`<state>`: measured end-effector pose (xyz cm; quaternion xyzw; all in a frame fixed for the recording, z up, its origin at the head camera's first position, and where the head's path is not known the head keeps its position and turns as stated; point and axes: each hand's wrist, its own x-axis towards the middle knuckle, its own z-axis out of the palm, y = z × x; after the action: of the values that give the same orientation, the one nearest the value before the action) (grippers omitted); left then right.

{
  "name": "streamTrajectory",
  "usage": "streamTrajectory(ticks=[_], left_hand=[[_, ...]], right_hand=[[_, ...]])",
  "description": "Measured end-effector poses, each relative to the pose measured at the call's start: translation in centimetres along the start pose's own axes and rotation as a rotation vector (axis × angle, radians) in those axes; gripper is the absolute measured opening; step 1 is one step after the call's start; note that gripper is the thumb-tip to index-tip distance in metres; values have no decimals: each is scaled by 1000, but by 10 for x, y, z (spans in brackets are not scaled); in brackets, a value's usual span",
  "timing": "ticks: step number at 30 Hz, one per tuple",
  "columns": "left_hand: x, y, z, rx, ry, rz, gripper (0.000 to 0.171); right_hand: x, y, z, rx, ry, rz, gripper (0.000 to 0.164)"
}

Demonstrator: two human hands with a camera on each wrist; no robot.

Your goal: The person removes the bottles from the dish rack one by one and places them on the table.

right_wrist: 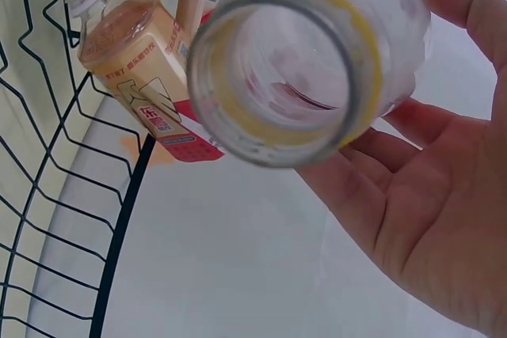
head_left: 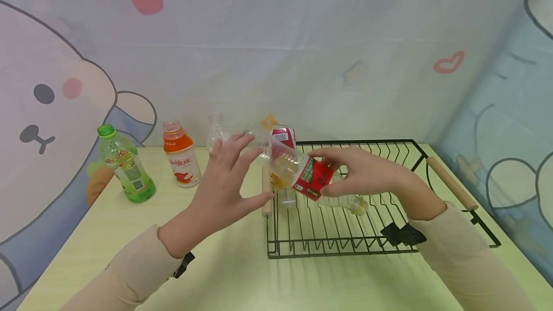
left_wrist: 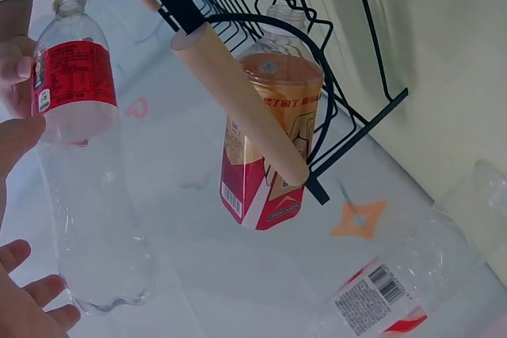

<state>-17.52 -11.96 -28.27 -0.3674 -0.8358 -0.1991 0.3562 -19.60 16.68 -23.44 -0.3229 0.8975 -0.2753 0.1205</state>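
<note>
My right hand (head_left: 363,172) grips a clear plastic bottle (head_left: 313,178) around its red label. The bottle tilts above a black wire rack (head_left: 337,248), its neck pointing down to the right and its base toward my left hand. In the right wrist view, the uncapped mouth of this bottle (right_wrist: 285,77) shows a yellow ring around the neck. My left hand (head_left: 222,181) has spread fingers beside the bottle's base, which they partly overlap in the head view. Behind the held bottle, a drink bottle (left_wrist: 277,132) with a magenta and orange label stands upright at the rack's left end.
Wooden handles (head_left: 451,184) flank the rack. To the left on the table (head_left: 224,263) stand a green-capped bottle (head_left: 129,167) and a bottle with orange and white wrapping (head_left: 181,155). Another clear bottle (head_left: 215,126) is partly hidden behind my left hand. A printed curtain hangs behind.
</note>
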Motion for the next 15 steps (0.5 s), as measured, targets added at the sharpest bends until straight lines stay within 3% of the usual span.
streamTrajectory(ticks=[8,15], left_hand=[[5,9,1,17,-82,3,77],[9,14,1,75,-192,3,78]], right_hand=[[1,-4,1,2,-30,0,65],[4,-6,3,-3,-49,-54,63]])
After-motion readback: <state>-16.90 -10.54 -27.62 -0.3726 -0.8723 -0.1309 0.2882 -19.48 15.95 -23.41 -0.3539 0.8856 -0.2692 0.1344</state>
